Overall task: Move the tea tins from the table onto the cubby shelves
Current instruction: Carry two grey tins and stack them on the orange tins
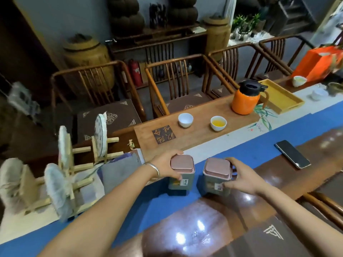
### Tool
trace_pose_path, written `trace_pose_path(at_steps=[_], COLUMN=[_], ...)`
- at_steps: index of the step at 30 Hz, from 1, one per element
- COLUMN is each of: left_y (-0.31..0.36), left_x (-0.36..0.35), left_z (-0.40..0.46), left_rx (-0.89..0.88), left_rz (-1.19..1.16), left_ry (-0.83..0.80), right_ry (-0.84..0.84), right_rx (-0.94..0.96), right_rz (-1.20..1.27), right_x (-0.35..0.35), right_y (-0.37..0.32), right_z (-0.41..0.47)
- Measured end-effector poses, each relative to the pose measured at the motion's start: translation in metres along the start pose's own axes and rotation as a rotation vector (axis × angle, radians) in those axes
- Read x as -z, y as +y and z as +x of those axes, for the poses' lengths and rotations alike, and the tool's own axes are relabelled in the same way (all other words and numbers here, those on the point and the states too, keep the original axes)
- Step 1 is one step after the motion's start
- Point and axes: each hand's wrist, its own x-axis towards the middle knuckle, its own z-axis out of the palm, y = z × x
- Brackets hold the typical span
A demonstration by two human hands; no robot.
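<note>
The left hand (163,164) and right hand (241,179) are each clasping a square grey-green tea tin with pink metal lid (182,171) (217,175); lifting both straight upward should be keeping lids seated.

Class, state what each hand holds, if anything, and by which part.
Left hand grips the left tea tin around its lid; right hand grips the right tea tin likewise.

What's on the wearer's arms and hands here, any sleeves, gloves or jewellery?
Both forearms are bare right up to the frame edge: no sleeves and no gloves in view. The left hand has a plain, smooth silver metal bangle round its wrist. The right hand and its wrist carry nothing visible: no watch and no band. No rings can be made out.
</note>
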Motion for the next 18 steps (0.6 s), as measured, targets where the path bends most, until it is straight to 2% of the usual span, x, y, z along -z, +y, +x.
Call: trace_pose_path(at_steps=[8, 18], left_y=[-0.033, -0.079], left_x=[0.078, 0.149], left_z=[-0.183, -0.537], left_rx=[0.087, 0.298], left_rz=[-0.155, -0.321], left_ry=[0.252, 0.745], right_ry=[-0.083, -0.304], right_rx=[0.214, 0.659], right_rz=[0.072, 0.065], right_x=[-0.049, -0.201], right_y=[-0.132, -0.403], right_z=[-0.035, -0.101])
